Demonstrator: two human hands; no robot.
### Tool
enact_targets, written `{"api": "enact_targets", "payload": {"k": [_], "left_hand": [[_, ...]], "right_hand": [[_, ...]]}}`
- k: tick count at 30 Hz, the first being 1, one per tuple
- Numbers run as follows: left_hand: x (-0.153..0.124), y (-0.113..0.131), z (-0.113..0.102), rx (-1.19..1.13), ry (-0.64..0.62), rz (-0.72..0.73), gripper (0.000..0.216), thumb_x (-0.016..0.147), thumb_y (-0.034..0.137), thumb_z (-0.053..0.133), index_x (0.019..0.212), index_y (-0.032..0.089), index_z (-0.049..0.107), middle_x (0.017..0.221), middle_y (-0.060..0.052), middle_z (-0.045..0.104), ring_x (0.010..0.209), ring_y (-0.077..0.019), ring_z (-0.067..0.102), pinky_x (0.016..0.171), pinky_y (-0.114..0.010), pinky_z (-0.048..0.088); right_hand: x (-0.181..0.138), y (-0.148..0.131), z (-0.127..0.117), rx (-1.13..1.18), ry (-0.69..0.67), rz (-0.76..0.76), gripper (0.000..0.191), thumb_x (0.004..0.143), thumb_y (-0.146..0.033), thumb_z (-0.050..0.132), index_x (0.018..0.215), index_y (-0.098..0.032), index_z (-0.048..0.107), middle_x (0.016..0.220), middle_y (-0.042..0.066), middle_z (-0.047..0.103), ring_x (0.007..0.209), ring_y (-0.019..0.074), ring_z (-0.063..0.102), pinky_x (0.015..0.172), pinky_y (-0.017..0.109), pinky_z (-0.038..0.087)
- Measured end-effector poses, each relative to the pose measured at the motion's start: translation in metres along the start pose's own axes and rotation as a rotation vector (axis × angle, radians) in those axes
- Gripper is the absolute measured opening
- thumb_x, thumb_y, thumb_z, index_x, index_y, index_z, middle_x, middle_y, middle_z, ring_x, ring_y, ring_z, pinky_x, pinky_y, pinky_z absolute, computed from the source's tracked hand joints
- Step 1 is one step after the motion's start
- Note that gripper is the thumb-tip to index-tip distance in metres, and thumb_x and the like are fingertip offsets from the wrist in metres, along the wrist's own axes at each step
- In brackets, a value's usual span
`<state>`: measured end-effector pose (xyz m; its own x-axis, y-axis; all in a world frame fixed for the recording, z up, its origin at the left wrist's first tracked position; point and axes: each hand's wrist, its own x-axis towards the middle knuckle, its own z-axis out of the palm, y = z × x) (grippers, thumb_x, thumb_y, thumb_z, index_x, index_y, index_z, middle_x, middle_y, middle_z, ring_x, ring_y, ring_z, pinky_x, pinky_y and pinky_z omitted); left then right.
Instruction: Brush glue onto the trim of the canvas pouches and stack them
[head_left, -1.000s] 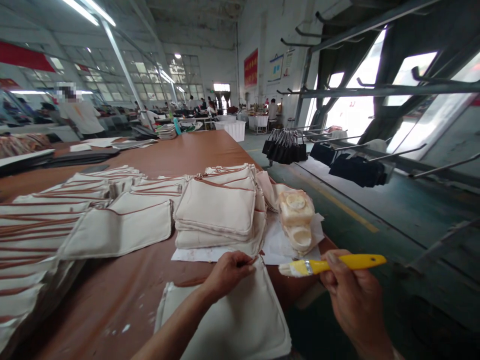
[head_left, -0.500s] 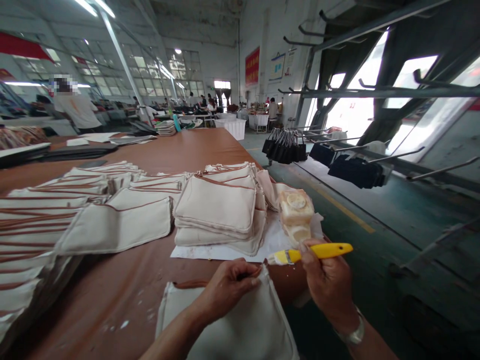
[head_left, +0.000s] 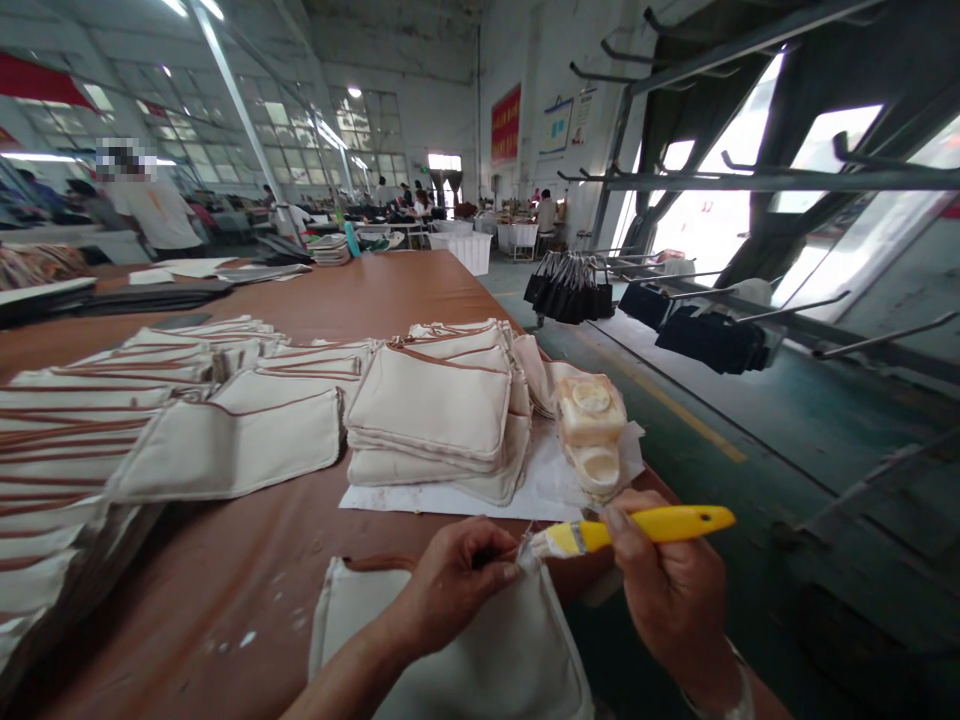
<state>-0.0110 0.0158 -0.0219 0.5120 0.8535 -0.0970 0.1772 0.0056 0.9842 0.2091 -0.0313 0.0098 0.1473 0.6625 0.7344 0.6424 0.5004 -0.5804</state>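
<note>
A cream bag panel with brown edging [head_left: 480,650] lies at the table's near edge. My left hand [head_left: 457,585] pinches its top edge close to the right corner. In my right hand [head_left: 667,590] is a paintbrush [head_left: 652,525] with a yellow handle, held between thumb and fingers. Its pale, coated bristles touch or nearly touch the panel's corner beside my left fingertips; exact contact is hard to tell. Just beyond the brush stands a glue-crusted plastic container [head_left: 592,415], with whitish stuff at its opening.
Stacked cream panels [head_left: 431,405] rest on white paper [head_left: 405,497] ahead. More panels [head_left: 82,420] lie in overlapping rows at left on the brown table [head_left: 409,285]. A metal rack [head_left: 787,185] with black bags [head_left: 570,290] stands at right. A person [head_left: 157,210] is far left.
The brush has moved slightly left and down at its tip, onto or against the panel's corner. My right hand has shifted a little right and down. My left hand keeps its pinch.
</note>
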Motion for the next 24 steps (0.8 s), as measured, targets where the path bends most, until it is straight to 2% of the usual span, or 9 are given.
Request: {"api": "enact_targets", "payload": {"k": [3,8,11,13,17,19,24], "left_hand": [[-0.006,-0.007,0.005,0.225,0.106,0.115,0.005,0.081,0.016,0.072,0.08,0.016,0.067,0.081,0.0,0.065,0.075,-0.0135,0.059,0.067,-0.022,0.043],[-0.017,-0.01,0.007,0.673,0.202,0.615,0.009,0.094,0.013,0.06,0.088,0.018,0.064,0.078,-0.001,0.06,0.069,-0.0121,0.055,0.061,-0.022,0.037],[-0.02,-0.004,0.008,0.895,0.237,0.839,0.015,0.099,0.015,0.054,0.086,0.016,0.06,0.072,-0.001,0.055,0.063,-0.013,0.048,0.058,-0.025,0.032],[-0.022,0.003,0.01,1.006,0.244,0.916,0.02,0.101,0.014,0.051,0.082,0.017,0.057,0.07,-0.001,0.055,0.061,-0.0138,0.045,0.057,-0.028,0.03],[-0.028,0.019,0.012,1.118,0.248,0.968,0.026,0.104,0.017,0.044,0.081,0.017,0.056,0.068,0.0,0.056,0.06,-0.0149,0.043,0.058,-0.03,0.029],[-0.031,0.026,0.011,1.136,0.248,0.998,0.03,0.106,0.017,0.038,0.082,0.017,0.057,0.066,0.0,0.055,0.058,-0.015,0.043,0.057,-0.031,0.029],[-0.036,0.03,0.008,1.176,0.239,1.088,0.032,0.105,0.012,0.034,0.088,0.014,0.061,0.066,-0.001,0.058,0.058,-0.0151,0.046,0.056,-0.031,0.03]], "right_hand": [[-0.002,0.002,0.001,0.006,-0.041,-0.043,0.018,0.105,-0.024,0.053,0.09,-0.02,0.062,0.078,-0.001,0.062,0.068,0.0137,0.062,0.066,0.022,0.048],[0.002,0.005,-0.018,-0.032,0.065,0.088,0.018,0.104,-0.027,0.055,0.091,-0.02,0.065,0.073,-0.002,0.058,0.06,0.0137,0.055,0.063,0.025,0.045],[0.006,-0.005,-0.031,0.098,0.076,0.104,0.016,0.104,-0.025,0.056,0.091,-0.02,0.065,0.083,0.001,0.061,0.074,0.0166,0.059,0.068,0.027,0.047],[0.008,-0.015,-0.034,0.156,0.031,0.065,0.014,0.103,-0.021,0.055,0.093,-0.02,0.064,0.085,0.001,0.06,0.078,0.0168,0.059,0.072,0.027,0.048],[0.01,-0.028,-0.031,0.122,-0.202,-0.063,0.014,0.103,-0.016,0.051,0.094,-0.02,0.061,0.079,-0.001,0.058,0.07,0.0126,0.058,0.069,0.023,0.047],[0.011,-0.03,-0.033,0.092,-0.268,-0.122,0.014,0.103,-0.016,0.05,0.092,-0.019,0.059,0.079,-0.001,0.06,0.07,0.0126,0.06,0.07,0.023,0.048],[0.012,-0.033,-0.045,-0.026,-0.189,-0.115,0.012,0.102,-0.018,0.052,0.094,-0.02,0.06,0.081,0.0,0.062,0.068,0.0132,0.061,0.068,0.024,0.047]]}}
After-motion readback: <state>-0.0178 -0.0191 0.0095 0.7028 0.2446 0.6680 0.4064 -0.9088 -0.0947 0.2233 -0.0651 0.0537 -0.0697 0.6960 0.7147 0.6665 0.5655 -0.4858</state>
